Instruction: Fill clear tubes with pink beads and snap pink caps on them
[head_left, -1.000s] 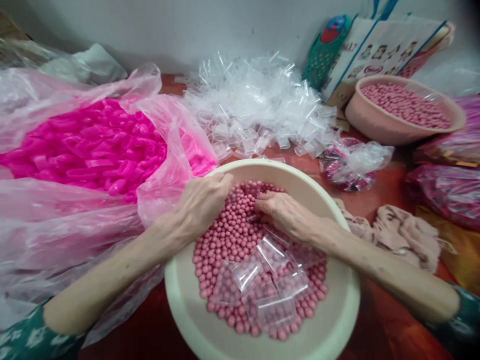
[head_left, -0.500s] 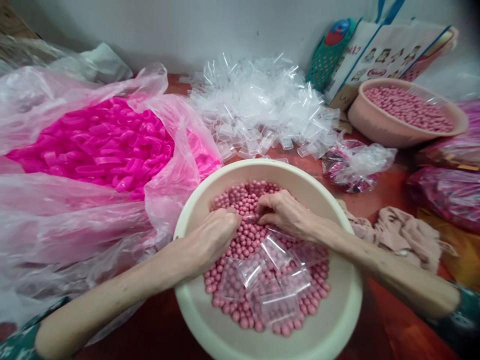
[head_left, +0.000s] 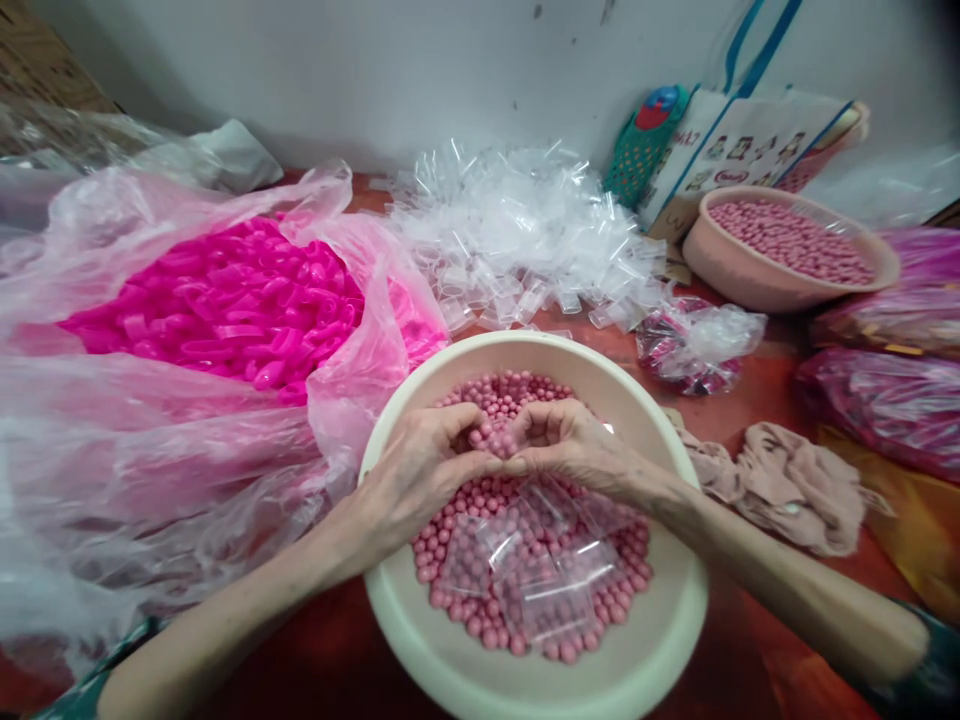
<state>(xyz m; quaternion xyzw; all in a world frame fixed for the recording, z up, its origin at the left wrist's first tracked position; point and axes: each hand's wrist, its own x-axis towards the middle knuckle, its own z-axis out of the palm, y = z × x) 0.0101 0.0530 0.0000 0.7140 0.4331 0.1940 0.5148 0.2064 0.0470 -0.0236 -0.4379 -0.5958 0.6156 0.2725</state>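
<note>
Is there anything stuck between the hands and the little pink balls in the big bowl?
No. The left hand and right hand rest right on the pink balls in the cream bowl. Small clear bags lie nearer the person.

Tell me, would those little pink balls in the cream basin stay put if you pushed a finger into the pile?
Probably not. The pink balls look round and smooth, so they would likely roll aside and refill the gap. The basin has sloped walls that should keep them in. The clear packets lying on them look thin and floppy, apt to slide.

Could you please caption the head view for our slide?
Left hand and right hand meet over small pink round beads in a cream plastic basin.
</note>
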